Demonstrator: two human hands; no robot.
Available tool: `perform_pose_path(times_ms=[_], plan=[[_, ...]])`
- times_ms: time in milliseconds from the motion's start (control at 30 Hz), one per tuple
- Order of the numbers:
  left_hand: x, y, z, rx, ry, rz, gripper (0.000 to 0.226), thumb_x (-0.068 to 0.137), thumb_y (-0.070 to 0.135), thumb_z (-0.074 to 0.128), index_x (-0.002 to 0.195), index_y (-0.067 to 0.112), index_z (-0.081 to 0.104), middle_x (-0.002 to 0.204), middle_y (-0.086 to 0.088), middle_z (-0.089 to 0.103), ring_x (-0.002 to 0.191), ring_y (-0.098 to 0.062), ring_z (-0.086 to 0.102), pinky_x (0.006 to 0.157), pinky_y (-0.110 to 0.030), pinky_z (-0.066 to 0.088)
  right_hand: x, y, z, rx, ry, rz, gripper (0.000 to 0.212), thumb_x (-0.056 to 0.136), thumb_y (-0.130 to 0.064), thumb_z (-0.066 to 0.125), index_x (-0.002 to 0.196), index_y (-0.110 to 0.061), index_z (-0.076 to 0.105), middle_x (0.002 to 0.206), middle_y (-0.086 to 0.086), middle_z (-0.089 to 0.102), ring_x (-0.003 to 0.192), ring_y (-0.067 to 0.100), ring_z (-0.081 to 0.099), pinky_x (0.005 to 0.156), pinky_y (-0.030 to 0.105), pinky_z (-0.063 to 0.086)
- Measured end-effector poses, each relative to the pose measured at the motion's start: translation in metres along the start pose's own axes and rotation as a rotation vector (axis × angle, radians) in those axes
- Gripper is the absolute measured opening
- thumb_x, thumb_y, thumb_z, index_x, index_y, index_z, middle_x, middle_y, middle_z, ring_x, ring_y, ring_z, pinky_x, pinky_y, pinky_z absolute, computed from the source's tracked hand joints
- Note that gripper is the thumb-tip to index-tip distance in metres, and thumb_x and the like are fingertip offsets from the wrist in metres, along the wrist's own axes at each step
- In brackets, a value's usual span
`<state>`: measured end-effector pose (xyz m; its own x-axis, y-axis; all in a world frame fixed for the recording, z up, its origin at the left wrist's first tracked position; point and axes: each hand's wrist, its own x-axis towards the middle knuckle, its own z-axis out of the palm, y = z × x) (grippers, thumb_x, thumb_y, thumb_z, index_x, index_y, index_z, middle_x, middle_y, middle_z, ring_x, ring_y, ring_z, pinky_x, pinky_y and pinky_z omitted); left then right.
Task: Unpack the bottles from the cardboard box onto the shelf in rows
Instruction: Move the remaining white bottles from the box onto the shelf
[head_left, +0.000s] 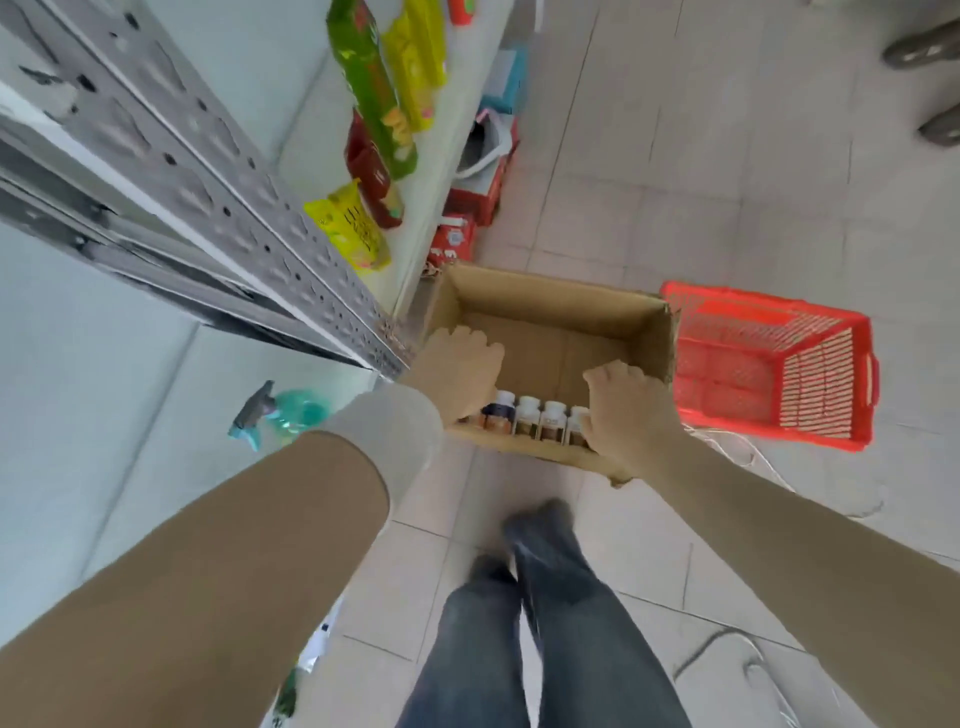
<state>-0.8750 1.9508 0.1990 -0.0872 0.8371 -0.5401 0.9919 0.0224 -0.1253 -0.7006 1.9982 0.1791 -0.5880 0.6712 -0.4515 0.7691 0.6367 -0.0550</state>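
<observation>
Bottles in box; left hand and right hand curl over them.

Matt brown cardboard box (rough edges), glossy red plastic basket, perforated grey metal shelf post.

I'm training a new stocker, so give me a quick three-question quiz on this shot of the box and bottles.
1. True or false: the bottles stand in a row along the cardboard box's near wall.
2. What sits right of the box? A red basket, B blue bucket, C green crate.
3. Fill in: the left hand and right hand both reach into the ____.
Key: 1 true; 2 A; 3 box.
</observation>
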Motion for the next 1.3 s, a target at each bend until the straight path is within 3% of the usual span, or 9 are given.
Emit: perform_pose_path(times_ms=[333, 500, 633, 767, 967, 1133, 1300], plan=[[0.116, 0.029, 0.113, -0.19, -0.216, -0.001, 0.038, 0.096, 0.034, 0.042, 0.128, 0.014, 0.048, 0.125, -0.01, 0.057, 0.115, -0.026, 0.053, 0.092, -0.035, 0.045, 0.084, 0.039, 0.119, 0.225, -0.249, 0.127, 0.038, 0.095, -0.032, 0.042, 0.128, -0.014, 0.045, 0.126, 0.006, 0.053, 0.114, 0.022, 0.053, 0.091, 0.033, 0.047], [0.178, 0.059, 0.169, -0.354, -0.289, 0.056, 0.047, 0.094, 0.034, 0.047, 0.136, 0.014, 0.042, 0.135, -0.009, 0.05, 0.125, -0.027, 0.044, 0.104, -0.037, 0.037, 0.12, 0.05, 0.183, 0.432, -0.482, 0.457, 0.047, 0.095, -0.031, 0.044, 0.133, -0.005, 0.036, 0.133, 0.014, 0.045, 0.119, 0.027, 0.049, 0.097, 0.034, 0.044], [0.226, 0.088, 0.199, -0.48, -0.269, 0.099, 0.052, 0.094, 0.04, 0.047, 0.137, 0.014, 0.039, 0.135, -0.009, 0.048, 0.128, -0.027, 0.038, 0.107, -0.036, 0.031, 0.147, 0.055, 0.22, 0.699, -0.648, 0.761, 0.067, 0.094, -0.039, 0.047, 0.143, -0.003, 0.019, 0.143, 0.017, 0.03, 0.128, 0.031, 0.04, 0.103, 0.037, 0.037], [0.259, 0.109, 0.221, -0.523, -0.345, 0.135, 0.055, 0.091, 0.05, 0.047, 0.132, 0.013, 0.046, 0.133, -0.01, 0.051, 0.127, -0.029, 0.039, 0.102, -0.038, 0.031, 0.162, 0.055, 0.24, 0.863, -0.597, 0.946, 0.07, 0.094, -0.031, 0.05, 0.146, -0.004, 0.012, 0.147, 0.017, 0.018, 0.132, 0.034, 0.032, 0.106, 0.037, 0.032], [0.282, 0.12, 0.23, -0.485, -0.43, 0.145, 0.06, 0.085, 0.059, 0.049, 0.125, 0.015, 0.055, 0.127, -0.008, 0.056, 0.126, -0.028, 0.036, 0.103, -0.039, 0.028, 0.16, 0.048, 0.25, 0.821, -0.525, 0.956, 0.068, 0.095, -0.016, 0.046, 0.147, -0.002, 0.005, 0.149, 0.017, 0.012, 0.134, 0.034, 0.025, 0.11, 0.039, 0.027], [0.271, 0.107, 0.228, -0.776, -0.371, 0.085, 0.046, 0.08, 0.05, 0.064, 0.118, 0.024, 0.062, 0.118, -0.001, 0.062, 0.122, -0.022, 0.036, 0.099, -0.034, 0.029, 0.16, 0.05, 0.253, 0.775, -0.49, 0.917, 0.06, 0.095, -0.011, 0.044, 0.145, -0.002, 0.012, 0.147, 0.018, 0.017, 0.132, 0.034, 0.03, 0.108, 0.038, 0.03], [0.249, 0.091, 0.225, -1.094, -0.303, 0.081, 0.041, 0.074, 0.028, 0.077, 0.111, 0.019, 0.063, 0.111, 0.003, 0.056, 0.118, -0.014, 0.039, 0.094, -0.024, 0.031, 0.168, 0.058, 0.26, 0.732, -0.463, 0.851, 0.046, 0.096, -0.012, 0.044, 0.137, -0.001, 0.025, 0.142, 0.019, 0.031, 0.129, 0.034, 0.038, 0.103, 0.037, 0.035]])
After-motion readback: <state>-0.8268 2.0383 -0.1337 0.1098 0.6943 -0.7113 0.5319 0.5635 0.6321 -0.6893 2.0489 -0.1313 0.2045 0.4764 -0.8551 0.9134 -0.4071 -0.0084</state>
